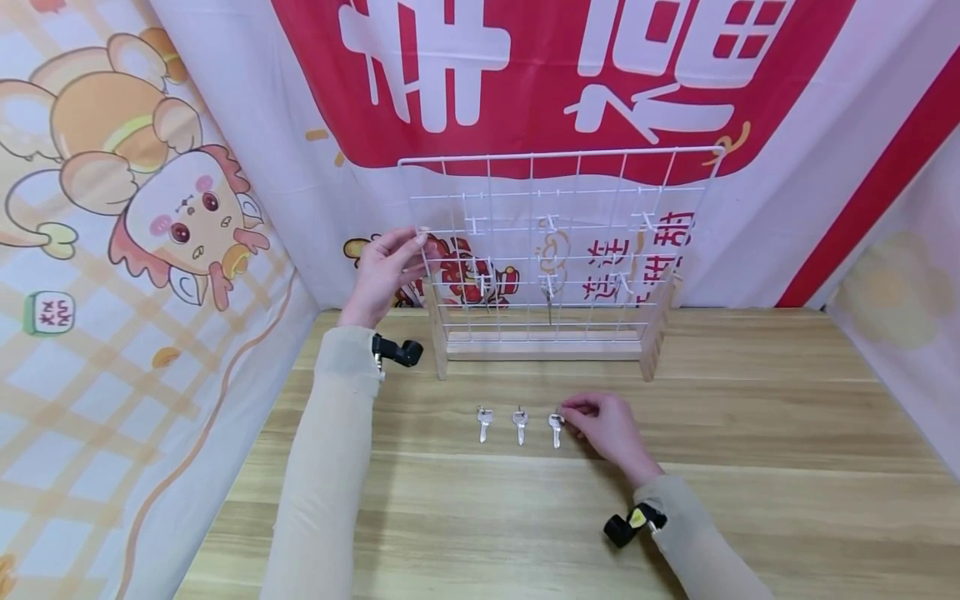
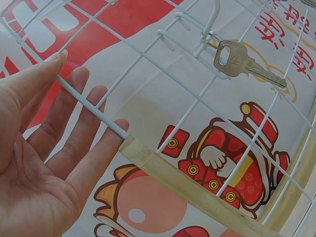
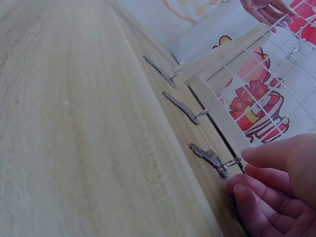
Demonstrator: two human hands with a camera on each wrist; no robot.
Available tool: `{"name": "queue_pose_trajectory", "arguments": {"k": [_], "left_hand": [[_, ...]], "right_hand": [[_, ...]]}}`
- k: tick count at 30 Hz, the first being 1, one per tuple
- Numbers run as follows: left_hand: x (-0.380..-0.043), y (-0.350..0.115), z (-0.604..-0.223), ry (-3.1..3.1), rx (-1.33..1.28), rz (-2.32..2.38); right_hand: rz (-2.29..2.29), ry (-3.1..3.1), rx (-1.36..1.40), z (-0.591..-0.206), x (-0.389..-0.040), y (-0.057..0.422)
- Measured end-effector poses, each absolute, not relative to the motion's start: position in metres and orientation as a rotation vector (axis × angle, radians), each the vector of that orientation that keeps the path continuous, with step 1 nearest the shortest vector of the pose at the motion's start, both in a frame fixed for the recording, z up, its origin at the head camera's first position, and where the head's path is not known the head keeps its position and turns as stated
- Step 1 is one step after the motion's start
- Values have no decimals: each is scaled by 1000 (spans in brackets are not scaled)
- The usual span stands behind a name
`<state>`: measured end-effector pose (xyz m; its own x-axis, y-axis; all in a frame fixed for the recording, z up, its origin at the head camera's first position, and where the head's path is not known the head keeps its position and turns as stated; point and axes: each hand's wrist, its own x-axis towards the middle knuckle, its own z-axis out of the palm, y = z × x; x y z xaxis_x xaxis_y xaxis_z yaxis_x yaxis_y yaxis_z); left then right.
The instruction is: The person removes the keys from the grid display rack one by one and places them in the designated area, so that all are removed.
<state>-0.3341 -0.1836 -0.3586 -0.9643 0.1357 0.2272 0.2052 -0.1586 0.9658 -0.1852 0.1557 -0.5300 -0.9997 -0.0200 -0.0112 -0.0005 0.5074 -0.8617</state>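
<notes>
A white wire grid rack (image 1: 510, 229) stands in wooden feet at the back of the table. My left hand (image 1: 386, 271) holds its left side wire, thumb on one side and fingers on the other. Three silver keys with small rings lie in a row before it: a left key (image 1: 484, 425), a middle key (image 1: 521, 427) and a right key (image 1: 556, 432). My right hand (image 1: 609, 427) is at the right key, thumb and fingertips at its ring (image 3: 232, 162). On a rack hook hangs another key (image 2: 242, 61) by its ring.
White hooks sit on the grid in rows, one of them an upper hook (image 1: 550, 222). A wooden bar (image 1: 543, 350) joins the rack's feet on the wooden table (image 1: 750, 433). A printed cloth (image 1: 780, 192) hangs close behind, with another patterned cloth (image 1: 262, 275) at the left.
</notes>
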Motion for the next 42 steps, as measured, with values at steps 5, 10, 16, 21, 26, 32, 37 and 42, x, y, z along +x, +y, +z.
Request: {"name": "queue_pose_trajectory", "arguments": {"k": [5, 10, 16, 21, 26, 32, 37, 42], "left_hand": [[-334, -184, -358, -2008, -412, -2323], [-334, -184, -359, -2008, -417, -2317], [-334, -184, -359, -2012, -417, -2316], [-335, -184, -358, -2011, -409, -2315], [-337, -184, -360, -2009, -418, -2319], [-337, -184, -360, -2006, -416, -2326], [-337, -184, -361, -2016, -419, -2308], [-336, -183, -360, -2015, -419, -2307]], "right_hand": [[-1561, 2730, -31, -524, -185, 156], [-1620, 2730, -89, -511, -181, 152], [-1678, 2728, -127, -493, -179, 144], [-1811, 2671, -172, -476, -184, 134], [-1945, 2613, -222, -458, -191, 119], [-2084, 2547, -312, -440, -203, 101], [-2172, 2483, -305, -432, -216, 86], [-2251, 2426, -316, -427, -228, 71]]}}
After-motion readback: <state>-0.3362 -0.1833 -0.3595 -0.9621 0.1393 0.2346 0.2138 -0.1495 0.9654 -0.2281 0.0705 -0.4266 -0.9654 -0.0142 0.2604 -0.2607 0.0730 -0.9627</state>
